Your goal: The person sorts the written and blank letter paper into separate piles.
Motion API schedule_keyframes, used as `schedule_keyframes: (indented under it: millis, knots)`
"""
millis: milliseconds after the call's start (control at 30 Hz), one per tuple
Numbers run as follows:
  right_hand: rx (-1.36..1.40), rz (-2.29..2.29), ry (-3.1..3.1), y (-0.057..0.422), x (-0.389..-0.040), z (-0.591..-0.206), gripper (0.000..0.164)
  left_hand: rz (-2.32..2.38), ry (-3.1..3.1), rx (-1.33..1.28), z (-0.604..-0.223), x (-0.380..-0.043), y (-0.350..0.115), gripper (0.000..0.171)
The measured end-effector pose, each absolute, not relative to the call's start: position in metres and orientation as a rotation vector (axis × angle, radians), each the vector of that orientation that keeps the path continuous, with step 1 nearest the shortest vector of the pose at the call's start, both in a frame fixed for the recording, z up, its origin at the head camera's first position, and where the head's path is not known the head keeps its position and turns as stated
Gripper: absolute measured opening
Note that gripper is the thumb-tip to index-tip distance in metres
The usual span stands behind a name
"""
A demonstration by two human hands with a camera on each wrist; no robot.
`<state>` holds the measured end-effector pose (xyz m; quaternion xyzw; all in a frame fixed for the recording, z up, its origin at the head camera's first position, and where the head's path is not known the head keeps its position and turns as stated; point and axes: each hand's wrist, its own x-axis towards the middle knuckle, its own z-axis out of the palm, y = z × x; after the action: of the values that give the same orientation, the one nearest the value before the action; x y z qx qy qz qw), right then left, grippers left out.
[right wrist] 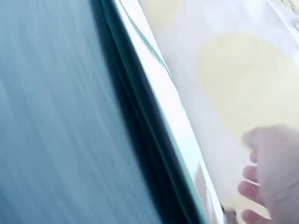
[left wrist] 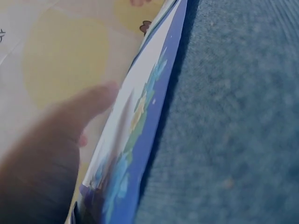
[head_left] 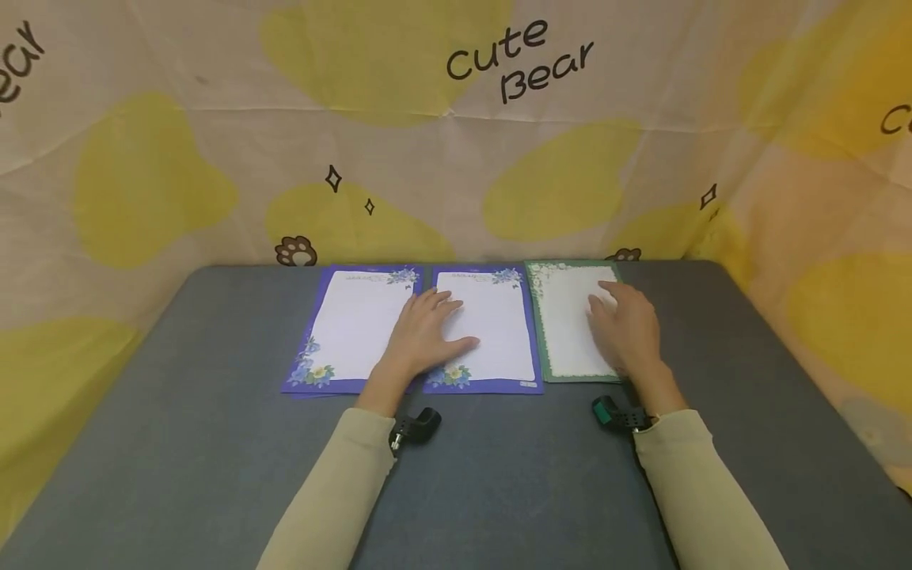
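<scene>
Three bordered paper sheets lie side by side along the far part of the table. My left hand (head_left: 423, 328), fingers spread, lies over the left edge of the middle purple-bordered sheet (head_left: 492, 348) and the gap beside it. The left purple-bordered sheet (head_left: 356, 332) has blue flowers at two corners. On the right, a green-bordered sheet (head_left: 570, 348) is partly covered by my right hand (head_left: 630, 328), which hovers with loosely bent fingers and nothing in them. In the right wrist view, the green sheet's edge (right wrist: 163, 116) looks layered, like a stack.
The dark grey table (head_left: 499, 475) reaches a yellow and cream cloth backdrop (head_left: 427, 158) just behind the sheets. Each wrist wears a black camera strap (head_left: 416, 427). Another sheet's edge peeks out below the left purple one.
</scene>
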<state>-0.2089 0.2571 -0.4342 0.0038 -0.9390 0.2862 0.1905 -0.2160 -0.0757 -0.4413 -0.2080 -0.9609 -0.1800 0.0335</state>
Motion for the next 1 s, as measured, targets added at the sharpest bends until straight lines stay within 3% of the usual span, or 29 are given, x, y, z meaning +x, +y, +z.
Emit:
schedule_keyframes:
  millis: [267,700,800,1000]
  knots:
    - [0.367,0.911,-2.795,0.198,-0.211,-0.435,0.05,-0.593,-3.005,-0.398,-0.447,-0.219,-0.081,0.083]
    - [0.392,0.762,-2.857,0.183,-0.205,-0.445,0.052,-0.655,-2.98,-0.438,-0.449,-0.219,-0.078,0.079]
    - [0.409,0.766,-2.835,0.182,-0.205,-0.445,0.051,-0.722,-2.95,-0.44,-0.449,-0.219,-0.077,0.072]
    - [0.458,0.856,-2.75,0.179,-0.206,-0.443,0.044,-1.09,-2.724,-0.426,-0.448,-0.218,-0.074,0.041]
